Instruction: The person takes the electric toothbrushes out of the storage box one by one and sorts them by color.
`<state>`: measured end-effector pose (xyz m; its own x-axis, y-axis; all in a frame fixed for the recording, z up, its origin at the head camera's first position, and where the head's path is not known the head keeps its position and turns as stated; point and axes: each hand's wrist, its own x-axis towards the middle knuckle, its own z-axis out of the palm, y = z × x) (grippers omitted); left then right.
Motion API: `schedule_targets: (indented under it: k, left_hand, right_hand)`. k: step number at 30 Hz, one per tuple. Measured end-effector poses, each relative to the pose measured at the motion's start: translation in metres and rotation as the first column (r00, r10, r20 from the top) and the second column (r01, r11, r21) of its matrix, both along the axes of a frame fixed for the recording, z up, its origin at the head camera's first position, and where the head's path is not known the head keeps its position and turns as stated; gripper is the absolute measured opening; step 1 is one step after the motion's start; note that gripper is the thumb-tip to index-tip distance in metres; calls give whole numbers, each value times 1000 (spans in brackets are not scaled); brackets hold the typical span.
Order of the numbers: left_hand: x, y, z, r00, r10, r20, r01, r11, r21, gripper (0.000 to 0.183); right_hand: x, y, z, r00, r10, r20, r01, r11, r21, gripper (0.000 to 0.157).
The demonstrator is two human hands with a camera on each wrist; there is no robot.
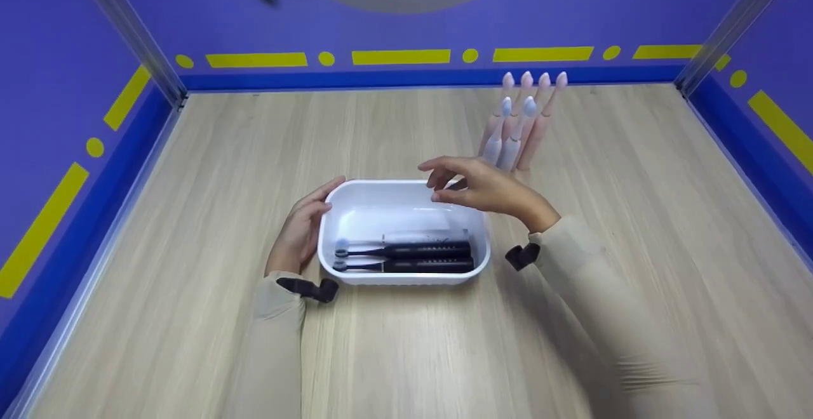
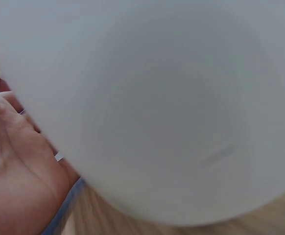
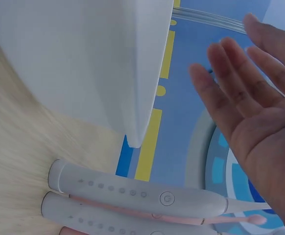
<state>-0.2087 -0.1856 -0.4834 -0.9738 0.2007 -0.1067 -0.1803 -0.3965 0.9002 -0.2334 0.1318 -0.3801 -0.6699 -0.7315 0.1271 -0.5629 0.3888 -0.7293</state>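
A white plastic bin (image 1: 406, 279) sits on the table with two black electric toothbrushes (image 1: 432, 251) lying side by side near its front wall. Behind them lies a pale toothbrush (image 1: 406, 237), faint against the white floor. My left hand (image 1: 298, 232) holds the bin's left end, thumb at the rim and fingers along the outer wall. Above the bin's back right corner, my right hand (image 1: 486, 184) hovers with loosely bent fingers and holds nothing. Just behind it, two white electric toothbrushes (image 3: 137, 191) stand upright in front of several pink electric toothbrushes (image 1: 537, 139).
The wood-grain table (image 1: 222, 216) is enclosed at the back and sides by blue-purple walls (image 1: 406, 32) with yellow dashes. Metal edge strips (image 1: 127, 32) run along the corners. The standing toothbrushes are close behind the right forearm.
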Motion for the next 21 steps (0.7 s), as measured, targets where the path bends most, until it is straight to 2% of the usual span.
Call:
schedule_targets:
  k: [4, 8, 15, 21]
  left_hand:
    - [0, -1, 0, 1000, -3, 5, 3, 1000, -1, 57]
    - [0, -1, 0, 1000, -5, 14, 5, 1000, 7, 57]
    - [0, -1, 0, 1000, -1, 17, 1, 1000, 15, 57]
    - [0, 0, 1, 1000, 10, 26, -10, 1000, 12, 57]
  right_hand:
    - [-1, -4, 3, 996, 55, 66, -62, 991, 116, 46]
    - [-2, -8, 5, 988, 94, 120, -118, 971, 210, 47]
    - [-4, -17, 7, 985, 115, 132, -156, 917, 366, 46]
    - [-5, -27, 10, 977, 112, 180, -182, 875, 448, 44]
